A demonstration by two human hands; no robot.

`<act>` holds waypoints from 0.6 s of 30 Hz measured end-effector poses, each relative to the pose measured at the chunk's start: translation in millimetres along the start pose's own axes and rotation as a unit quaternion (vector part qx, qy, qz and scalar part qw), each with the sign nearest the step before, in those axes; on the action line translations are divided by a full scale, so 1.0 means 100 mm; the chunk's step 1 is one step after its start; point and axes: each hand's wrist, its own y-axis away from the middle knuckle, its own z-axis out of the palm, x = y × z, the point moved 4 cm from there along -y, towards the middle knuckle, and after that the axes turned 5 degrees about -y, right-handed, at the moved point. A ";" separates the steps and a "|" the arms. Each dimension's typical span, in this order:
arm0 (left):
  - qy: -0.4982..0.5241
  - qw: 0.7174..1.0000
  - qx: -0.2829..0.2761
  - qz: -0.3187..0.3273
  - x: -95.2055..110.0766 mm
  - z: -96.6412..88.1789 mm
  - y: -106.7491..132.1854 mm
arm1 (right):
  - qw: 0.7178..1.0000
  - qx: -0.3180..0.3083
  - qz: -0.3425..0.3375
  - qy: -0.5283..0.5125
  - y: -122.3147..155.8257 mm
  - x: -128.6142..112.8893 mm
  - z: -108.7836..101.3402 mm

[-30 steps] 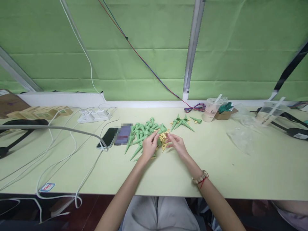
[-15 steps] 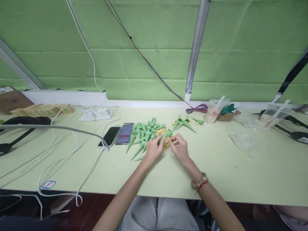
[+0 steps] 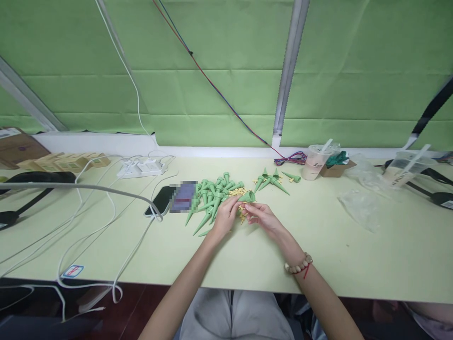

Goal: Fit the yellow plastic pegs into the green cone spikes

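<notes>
My left hand [image 3: 224, 218] is closed round a green plastic cone spike [image 3: 247, 197], its wide open mouth facing right. My right hand [image 3: 262, 218] sits just right of it, fingers pinched together on something too small to make out, close to the cone's mouth. Under both hands lies a scatter of small yellow plastic pieces [image 3: 238, 192]. A pile of several green cone spikes [image 3: 209, 198] lies to the left of my hands. A smaller group of green spikes [image 3: 272, 181] lies farther back on the right.
A phone [image 3: 161, 200] lies left of the pile, with white cables [image 3: 92, 226] and a power strip [image 3: 142, 167] beyond. A drink cup [image 3: 314, 163], a small cardboard box [image 3: 334, 166], clear plastic bags [image 3: 357, 205] and a plastic container [image 3: 403, 169] stand at the right. The table edge [image 3: 247, 283] runs near me.
My left hand has lifted the green cone off the yellow pieces and turned its mouth to the right. My right hand has drawn back slightly, pinched beside it.
</notes>
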 end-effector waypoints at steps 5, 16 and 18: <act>-0.036 0.999 -0.003 0.018 0.00 0.01 0.00 | 0.984 0.076 -0.111 0.114 -0.02 -0.10 -0.06; -0.040 0.990 -0.053 -0.125 0.05 0.05 0.03 | 0.837 0.195 -0.327 0.393 0.12 -0.21 -0.11; -0.004 0.988 -0.049 -0.147 0.02 0.05 0.03 | 0.885 0.190 -0.271 0.328 0.08 -0.19 -0.11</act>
